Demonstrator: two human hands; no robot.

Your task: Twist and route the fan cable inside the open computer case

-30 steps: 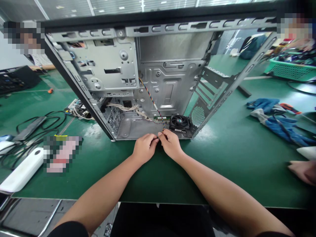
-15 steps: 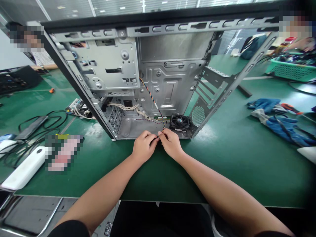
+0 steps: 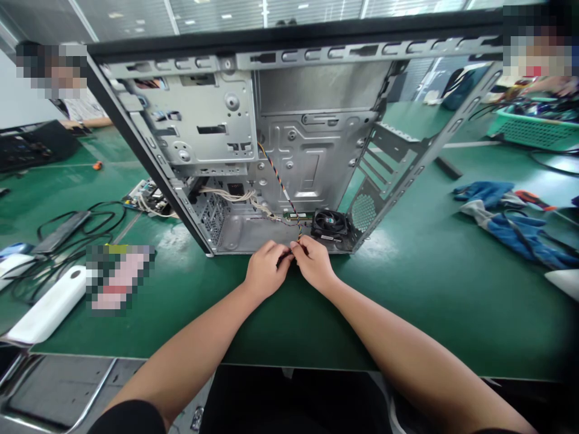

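A twisted multicoloured cable (image 3: 278, 178) runs down from the drive bay of an open computer case (image 3: 226, 241) to my hands at the case's near bottom edge. My left hand (image 3: 268, 269) pinches the cable's lower end, which my fingers mostly hide. Beside it, almost touching, my right hand (image 3: 313, 263) is closed on the same cable just above. A black cooling fan (image 3: 329, 223) lies on the case floor to the right of my hands. Behind them is a green memory stick (image 3: 297, 215). Pale wires (image 3: 230, 195) come out at the left inside the case.
On the left lie a white power strip (image 3: 47, 307), black cables and a blurred pink item (image 3: 120, 280). Blue gloves (image 3: 511, 220) and an orange-handled tool (image 3: 535, 199) are on the right. Behind stands a green basket (image 3: 534, 128). Two people are at the far sides.
My left fingers have curled a little more around the cable end. My right hand keeps its grip, and the view has shifted slightly.
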